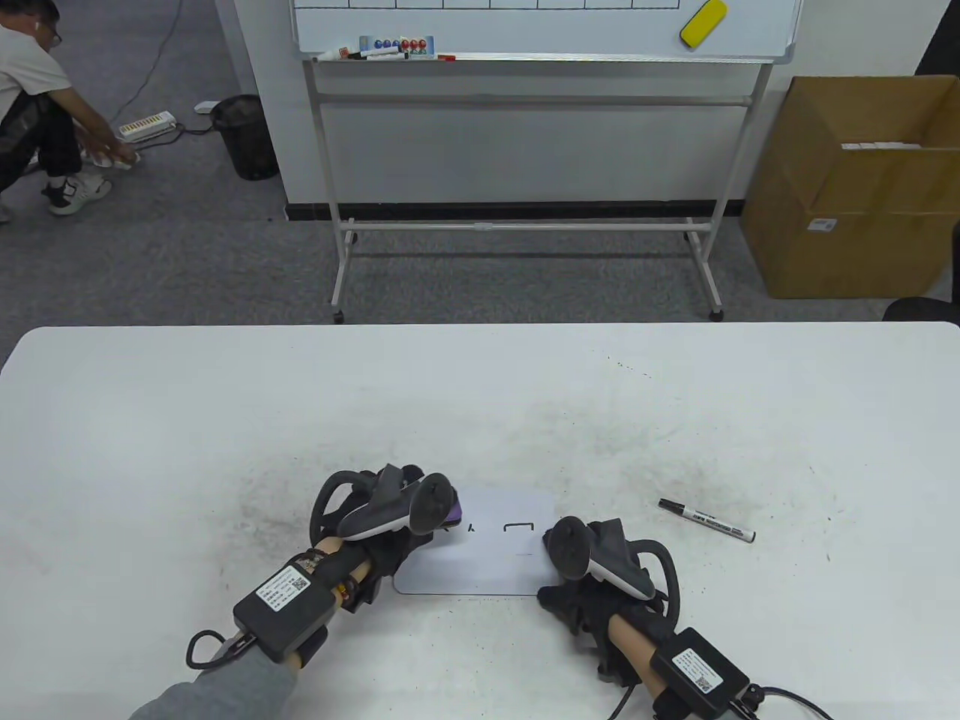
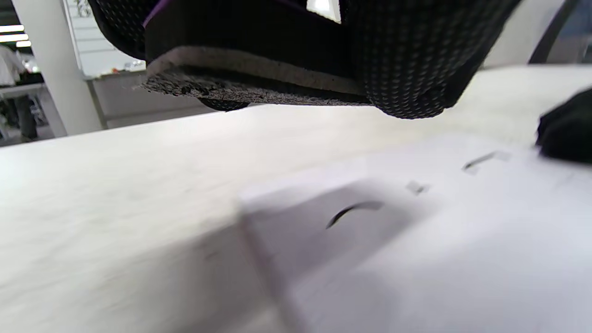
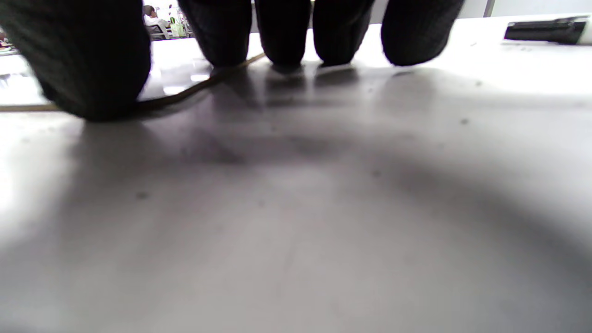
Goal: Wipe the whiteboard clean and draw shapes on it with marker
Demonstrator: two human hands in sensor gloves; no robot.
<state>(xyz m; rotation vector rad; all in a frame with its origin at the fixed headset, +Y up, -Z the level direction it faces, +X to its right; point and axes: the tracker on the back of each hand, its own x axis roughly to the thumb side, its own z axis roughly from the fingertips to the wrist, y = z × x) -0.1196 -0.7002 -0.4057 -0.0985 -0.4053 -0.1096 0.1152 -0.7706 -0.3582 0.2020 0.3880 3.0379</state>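
Item: small whiteboard (image 1: 480, 559), flat on the table (image 1: 150, 420), lying between the two hands. Ink marks remain: a short stroke and an open bracket shape, both just right of the left hand's fingers and just left of the right hand.

Item: eraser (image 2: 259, 85), purple-backed with a grey felt face. The left hand (image 1: 390, 517) grips it, fingers curled round its body; in the left wrist view the felt faces down and appears slightly clear of the board, over its left end, though contact cannot be settled from that blurred view. The marks lie ahead and to the right of the felt, toward the other hand.

Item: right hand (image 1: 592, 592). Fingers (image 3: 282, 32) extended, tips down on the surface at the board's right edge; they hold nothing and appear to steady the board.

Item: marker (image 1: 706, 520), capped, on the table to the right of the right hand's fingers and apart from them, long axis running left-far to right-near. The right hand is much the nearer to it.

Judgement: wiping is unfinished; the coming stroke wants the eraser carried rightward across the marks, along the board's long axis.
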